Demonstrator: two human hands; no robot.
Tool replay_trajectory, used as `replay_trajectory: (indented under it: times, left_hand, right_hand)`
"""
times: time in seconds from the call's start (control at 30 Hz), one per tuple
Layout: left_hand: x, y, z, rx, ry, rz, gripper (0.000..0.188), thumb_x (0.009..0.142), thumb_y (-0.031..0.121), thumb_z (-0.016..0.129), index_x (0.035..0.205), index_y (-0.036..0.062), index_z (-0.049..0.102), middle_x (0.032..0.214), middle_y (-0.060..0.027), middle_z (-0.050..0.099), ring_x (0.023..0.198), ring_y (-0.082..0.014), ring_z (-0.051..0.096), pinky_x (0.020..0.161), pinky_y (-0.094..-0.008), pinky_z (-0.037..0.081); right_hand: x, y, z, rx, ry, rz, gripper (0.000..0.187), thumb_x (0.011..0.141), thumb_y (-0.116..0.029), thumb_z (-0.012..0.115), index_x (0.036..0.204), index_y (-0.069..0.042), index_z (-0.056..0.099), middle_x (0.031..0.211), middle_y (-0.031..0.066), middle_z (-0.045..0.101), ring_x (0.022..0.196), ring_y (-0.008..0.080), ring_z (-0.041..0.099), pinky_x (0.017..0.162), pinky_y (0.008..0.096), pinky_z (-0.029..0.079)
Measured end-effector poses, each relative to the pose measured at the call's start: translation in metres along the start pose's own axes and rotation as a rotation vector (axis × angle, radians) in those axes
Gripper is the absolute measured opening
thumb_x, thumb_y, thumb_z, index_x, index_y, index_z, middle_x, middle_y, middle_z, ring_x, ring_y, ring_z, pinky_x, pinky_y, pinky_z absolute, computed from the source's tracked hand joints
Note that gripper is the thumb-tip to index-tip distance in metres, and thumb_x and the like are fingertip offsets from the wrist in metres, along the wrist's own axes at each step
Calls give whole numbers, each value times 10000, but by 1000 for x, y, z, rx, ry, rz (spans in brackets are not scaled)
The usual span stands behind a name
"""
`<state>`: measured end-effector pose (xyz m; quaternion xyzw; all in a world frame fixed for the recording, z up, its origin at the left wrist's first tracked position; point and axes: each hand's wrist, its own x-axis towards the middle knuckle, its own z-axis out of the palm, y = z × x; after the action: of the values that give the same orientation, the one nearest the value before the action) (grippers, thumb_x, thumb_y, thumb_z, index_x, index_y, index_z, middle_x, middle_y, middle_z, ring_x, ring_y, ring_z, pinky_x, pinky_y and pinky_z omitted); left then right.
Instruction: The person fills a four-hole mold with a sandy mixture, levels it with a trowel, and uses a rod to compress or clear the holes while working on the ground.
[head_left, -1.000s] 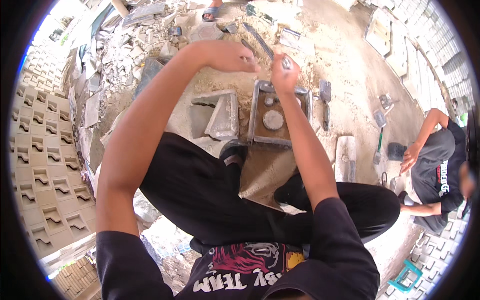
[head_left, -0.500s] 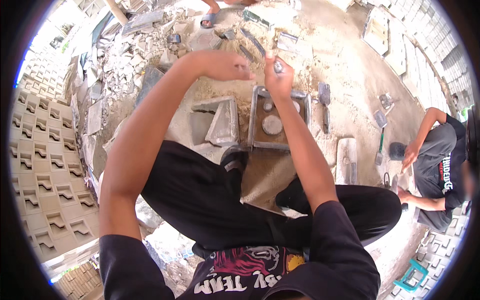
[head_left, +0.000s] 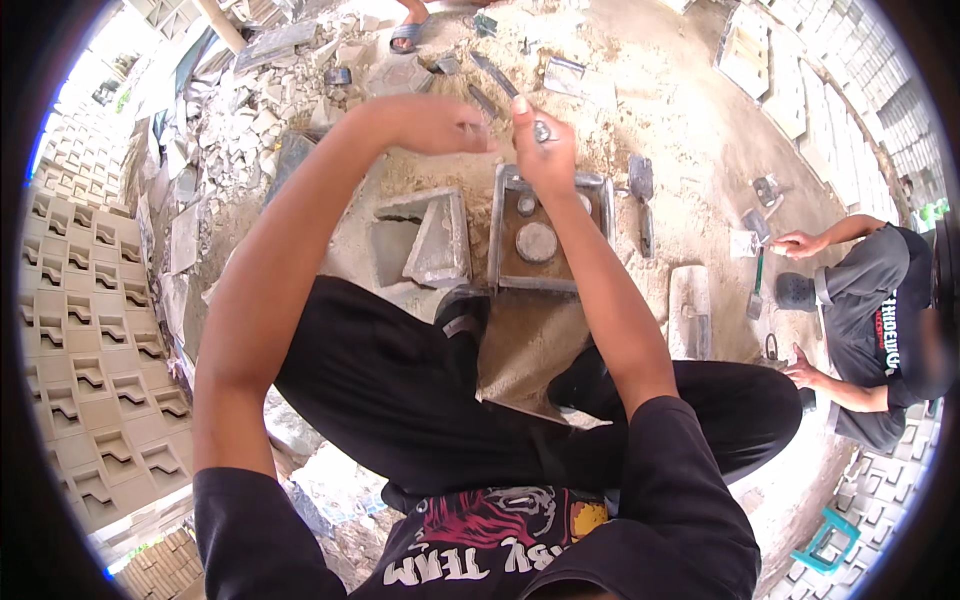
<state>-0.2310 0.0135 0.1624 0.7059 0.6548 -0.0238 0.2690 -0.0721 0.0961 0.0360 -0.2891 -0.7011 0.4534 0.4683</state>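
My right hand (head_left: 545,152) is closed over the far end of a tray-like frame, its thumb up. It grips a slim tool with a rounded metal butt (head_left: 541,131); a long dark blade (head_left: 493,73) runs on beyond the thumb and seems part of it. Left of it, my left hand (head_left: 450,126) hovers with bent fingers, smeared by motion, and I cannot make out anything in it. Below the hands sits the dark rectangular frame (head_left: 493,240), holding a large round grey disc (head_left: 537,242) and a smaller disc (head_left: 526,205). My right forearm partly hides its right side.
A broken concrete box (head_left: 458,235) lies left of the frame. Right of it are a dark trowel (head_left: 641,180) and a pale float (head_left: 688,312). Rubble (head_left: 245,120) heaps at far left. A co-worker (head_left: 868,310) sits at right beside a green-handled tool (head_left: 757,285).
The co-worker's farther hand has moved away from the knee, out toward the tools. My hands stay raised in nearly the same pose, the left one more blurred. The view has shifted slightly.
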Motion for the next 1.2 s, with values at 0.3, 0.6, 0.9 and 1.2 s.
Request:
replay_trajectory:
  times: [0.3, 0.6, 0.9, 1.2]
  left_hand:
    - [-1, -10, 5, 13, -9, -1, 548, 937, 561, 490, 1144, 67, 607, 998, -121, 635, 929, -245, 592, 827, -365, 451]
    - [-3, -3, 0, 5, -32, -10, 532, 936, 554, 493, 1107, 64, 609, 987, -118, 635, 909, -251, 589, 815, -369, 450]
    - [-3, -5, 1, 25, 12, -47, 544, 936, 568, 478, 1162, 91, 605, 1075, -140, 635, 1011, -276, 596, 891, -386, 445]
    - [-2, 3, 5, 68, -33, -12, 574, 936, 583, 462, 1162, 75, 603, 1109, -157, 628, 1043, -294, 593, 906, -396, 446]
  right_hand:
    - [-20, -2, -1, -38, -16, -151, 461, 984, -330, 558, 648, -15, 571, 547, -26, 504, 548, 51, 438, 504, 255, 364]
    - [-5, 2, 5, 12, 17, -133, 413, 948, -324, 620, 708, 11, 656, 544, 31, 543, 525, 81, 443, 492, 281, 397]
    - [26, 14, -3, -55, -27, -2, 484, 987, -372, 537, 612, -67, 536, 519, -32, 465, 485, 54, 383, 455, 255, 308]
    - [30, -6, -2, -6, -23, -40, 548, 946, -484, 559, 608, -52, 551, 521, -9, 491, 501, 73, 444, 480, 264, 374]
